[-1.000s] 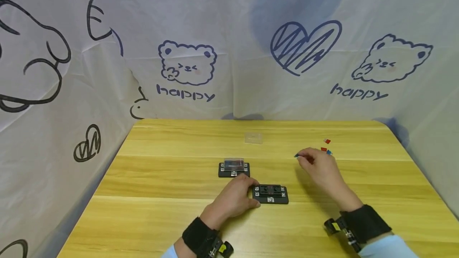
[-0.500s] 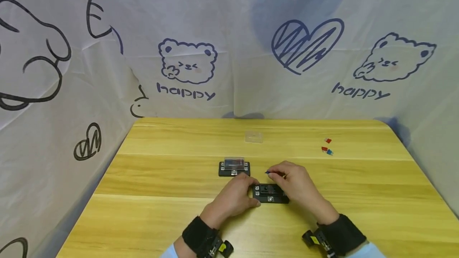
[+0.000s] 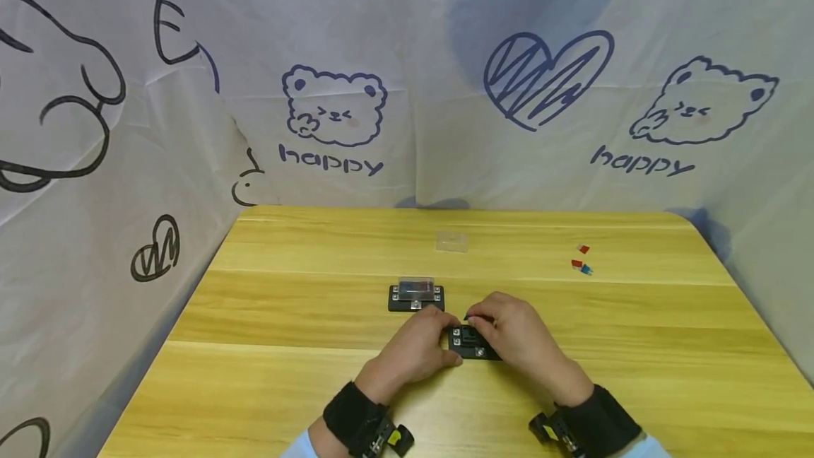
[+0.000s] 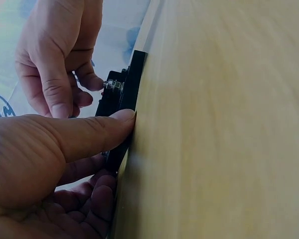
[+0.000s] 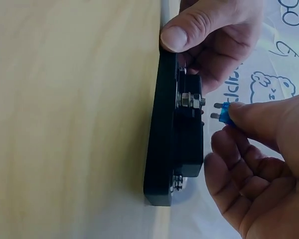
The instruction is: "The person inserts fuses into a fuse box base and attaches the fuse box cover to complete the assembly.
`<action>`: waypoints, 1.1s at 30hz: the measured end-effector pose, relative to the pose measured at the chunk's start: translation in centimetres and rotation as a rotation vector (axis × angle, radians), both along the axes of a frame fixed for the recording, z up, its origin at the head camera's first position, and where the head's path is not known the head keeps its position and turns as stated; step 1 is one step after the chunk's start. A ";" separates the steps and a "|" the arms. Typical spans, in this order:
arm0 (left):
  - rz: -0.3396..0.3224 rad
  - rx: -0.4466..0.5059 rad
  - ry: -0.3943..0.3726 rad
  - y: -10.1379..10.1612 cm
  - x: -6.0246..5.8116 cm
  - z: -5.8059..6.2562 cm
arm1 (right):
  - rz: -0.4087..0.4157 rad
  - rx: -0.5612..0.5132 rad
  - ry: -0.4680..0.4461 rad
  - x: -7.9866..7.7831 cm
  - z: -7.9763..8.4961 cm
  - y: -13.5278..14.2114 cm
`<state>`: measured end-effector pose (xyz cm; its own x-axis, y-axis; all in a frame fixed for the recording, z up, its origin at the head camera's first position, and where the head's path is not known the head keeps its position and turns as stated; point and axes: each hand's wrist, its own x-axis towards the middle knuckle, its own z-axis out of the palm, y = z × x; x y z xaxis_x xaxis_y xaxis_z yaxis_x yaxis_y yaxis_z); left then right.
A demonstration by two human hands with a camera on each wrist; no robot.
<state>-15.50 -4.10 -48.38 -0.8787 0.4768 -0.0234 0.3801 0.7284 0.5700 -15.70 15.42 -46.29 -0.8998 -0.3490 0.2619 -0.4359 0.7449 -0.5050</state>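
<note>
On the table lies a black fuse block (image 3: 473,353) with metal screw terminals, its cover off. My left hand (image 3: 412,349) grips its left end, thumb along the near edge and fingers behind. In the right wrist view, my right hand (image 5: 261,144) pinches a blue blade fuse (image 5: 224,113) between thumb and finger. The fuse's two metal prongs point at the block's top, a small gap apart from it. Seen from the head, the right hand hides the right part of the block and most of the fuse.
Behind the left hand stands a second fuse block (image 3: 416,294) with a clear cover on it. A loose clear cover (image 3: 451,242) lies farther back. At the right back are two red fuses (image 3: 576,263) and a blue fuse (image 3: 586,270). A cloth wall rises behind the table.
My right hand has moved left and nearer, from beside the loose fuses to over the fuse block, carrying the blue fuse. The left hand has kept its hold on the block.
</note>
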 end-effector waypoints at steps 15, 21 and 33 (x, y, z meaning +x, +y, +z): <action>0.000 -0.001 0.005 -0.1 -0.1 -0.3 | 0.012 0.069 -0.020 0.3 0.1 -0.2; -0.001 0.010 -0.002 -0.1 -0.1 -0.3 | 0.024 0.118 -0.006 0.4 -0.1 -0.3; 0.004 0.004 -0.014 -0.1 -0.2 -0.2 | -0.017 0.090 -0.037 0.4 -0.2 -0.4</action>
<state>-15.66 -4.18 -48.58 -0.8803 0.4733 -0.0340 0.3688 0.7275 0.5785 -15.33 14.97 -46.48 -0.9144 -0.3538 0.1965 -0.4047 0.7954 -0.4512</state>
